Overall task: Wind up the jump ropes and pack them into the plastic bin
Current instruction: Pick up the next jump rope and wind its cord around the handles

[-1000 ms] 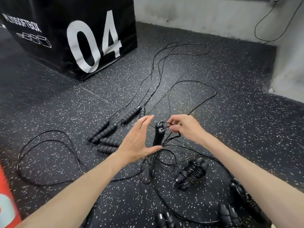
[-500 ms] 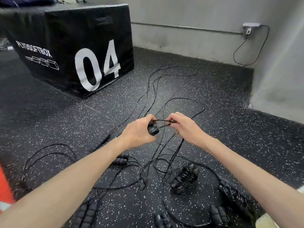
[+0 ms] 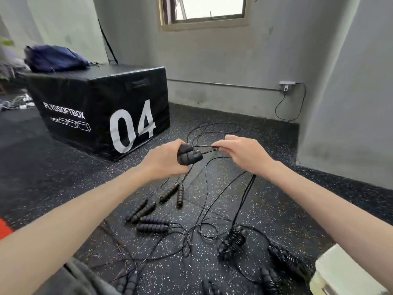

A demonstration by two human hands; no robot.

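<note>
My left hand (image 3: 164,159) grips a pair of black jump rope handles (image 3: 188,156) held together at chest height. My right hand (image 3: 244,155) pinches that rope's two black cords (image 3: 207,148) just right of the handles; the cords hang down to the floor. Several unwound ropes with ribbed black handles (image 3: 153,223) lie on the speckled floor below. Two wound bundles (image 3: 232,243) (image 3: 287,259) lie at lower right. The pale plastic bin (image 3: 340,271) shows only a corner at the bottom right.
A black plyo box marked 04 (image 3: 102,111) stands at left with a dark blue bag (image 3: 54,58) on top. Grey walls close the back and right. A wall socket with a cable (image 3: 287,87) sits at the back right. Something red (image 3: 4,228) shows at the left edge.
Both hands rose with the handles and cords, and the view tilted up to show the wall and window. My left hand went from open beside the handles to gripping them.
</note>
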